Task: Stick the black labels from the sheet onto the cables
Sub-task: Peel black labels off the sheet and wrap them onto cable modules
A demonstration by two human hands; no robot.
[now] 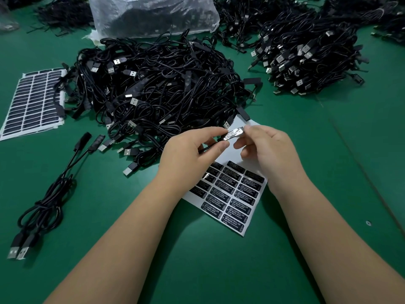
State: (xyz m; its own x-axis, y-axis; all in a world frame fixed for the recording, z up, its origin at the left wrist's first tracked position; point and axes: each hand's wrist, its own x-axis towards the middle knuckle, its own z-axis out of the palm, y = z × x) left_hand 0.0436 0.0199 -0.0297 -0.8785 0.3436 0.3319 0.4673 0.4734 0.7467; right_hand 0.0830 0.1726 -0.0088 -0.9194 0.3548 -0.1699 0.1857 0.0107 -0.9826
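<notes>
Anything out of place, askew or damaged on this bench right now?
Nothing looks damaged. One oddity: the spare label sheets at the left have cables from the big cable pile spilling over their right edge, partly covering the labels.

Bare forearms, unadorned hands (190,150) (sleeveless)

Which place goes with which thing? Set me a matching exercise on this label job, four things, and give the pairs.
Things:
1. label sheet in use
2. full label sheets
3. two separate cables
4. clear plastic bag

Places:
A. far side of the table, behind the big cable pile
B. under the left hand and right hand
C. at the table's left edge, partly under the pile
D. stretched out alone, left of the forearms

Pairs: 1-B, 2-C, 3-D, 4-A
</notes>
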